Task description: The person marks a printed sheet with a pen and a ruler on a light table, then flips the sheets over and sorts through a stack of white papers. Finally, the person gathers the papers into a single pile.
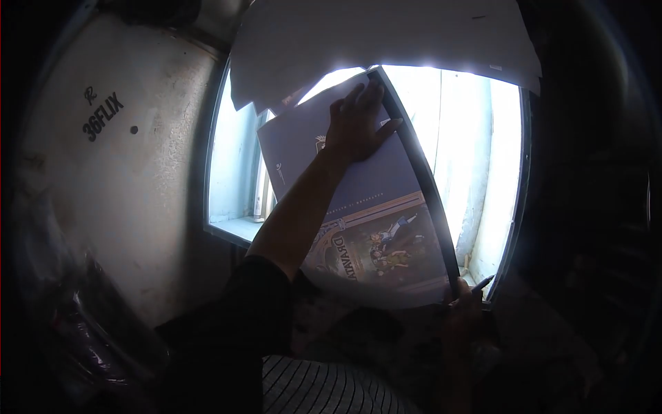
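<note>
Dimly, the room closes in around me, nearly black at its edges, with a pale, scuffed flat panel (pixel 89 179) on my left, marked "36FLIX" in dark letters. Before me glows a dark-framed box with a white, brightly lit inside (pixel 469 138), by far the brightest surface, and its glare turns my arms dusky. Across its far end lies a broad, ragged-edged whitish sheet (pixel 386 34), jagged at its left corner. Aslant over the middle of the glow is a blue-grey printed sheet (pixel 393 172), with an illustrated panel of small figures at its near end, its lettering upside down to me and partly covered by my arm. Crinkled clear plastic (pixel 103 331) sits in the gloom at lower left; grey cloth with dark stripes (pixel 310 386) shows below me. My left hand (pixel 355 124) presses down on the printed sheet's far part, fingers almost straight and a little apart, fingertips and thumb reaching a long dark narrow strip (pixel 432 207) along the right edge. My right hand (pixel 469 307), shadowed near the strip's lower end, has its fingers closed around a slim dark pen-shaped tool (pixel 484 283); I cannot tell what its tip touches.
</note>
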Demonstrator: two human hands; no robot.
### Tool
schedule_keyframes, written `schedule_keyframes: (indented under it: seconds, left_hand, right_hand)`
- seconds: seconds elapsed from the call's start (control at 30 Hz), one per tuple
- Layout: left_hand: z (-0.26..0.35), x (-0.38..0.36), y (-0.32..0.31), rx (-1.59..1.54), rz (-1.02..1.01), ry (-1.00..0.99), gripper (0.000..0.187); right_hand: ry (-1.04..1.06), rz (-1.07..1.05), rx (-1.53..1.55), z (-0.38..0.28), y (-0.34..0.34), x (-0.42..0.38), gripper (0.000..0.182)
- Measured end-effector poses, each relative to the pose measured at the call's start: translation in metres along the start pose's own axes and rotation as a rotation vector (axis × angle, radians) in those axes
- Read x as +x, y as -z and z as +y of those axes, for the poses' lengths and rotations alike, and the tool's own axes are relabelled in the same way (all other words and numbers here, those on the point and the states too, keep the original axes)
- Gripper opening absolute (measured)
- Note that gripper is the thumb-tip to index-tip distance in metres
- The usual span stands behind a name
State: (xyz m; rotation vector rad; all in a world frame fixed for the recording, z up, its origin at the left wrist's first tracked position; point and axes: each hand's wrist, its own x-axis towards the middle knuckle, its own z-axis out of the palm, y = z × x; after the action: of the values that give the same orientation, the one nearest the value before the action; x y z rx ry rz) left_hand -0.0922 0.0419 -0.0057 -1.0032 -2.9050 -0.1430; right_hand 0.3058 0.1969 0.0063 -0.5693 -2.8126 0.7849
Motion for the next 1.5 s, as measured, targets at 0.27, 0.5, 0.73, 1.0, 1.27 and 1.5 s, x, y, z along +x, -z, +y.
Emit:
schedule_keyframes:
  seconds: [0.27,0.5,0.73,1.0,1.27,1.5]
  left_hand:
    - [0.0,0.0,-0.001,0.026,-0.01,0.004,0.08]
    - [0.003,0.002,0.005,-0.014,-0.03,0.021,0.079]
    - [0.002,0.002,0.003,-0.014,-0.048,0.028,0.081]
    - [0.002,0.005,0.008,-0.014,-0.032,0.023,0.085]
    - [0.002,0.006,-0.007,-0.028,0.122,-0.175,0.096]
    - [-0.003,0.008,-0.018,-0.072,0.113,-0.171,0.096]
  right_hand:
    - [-0.019,0.013,-0.015,-0.006,0.0,0.002,0.036]
    - [0.058,0.032,-0.032,-0.001,0.001,0.004,0.035]
    - [-0.039,-0.011,0.071,0.003,0.0,-0.001,0.034]
    - [0.007,0.02,-0.007,0.005,-0.002,0.0,0.032]
    - [-0.021,0.131,0.025,-0.001,0.018,-0.021,0.034]
    - [-0.153,0.132,0.119,-0.006,0.016,-0.028,0.037]
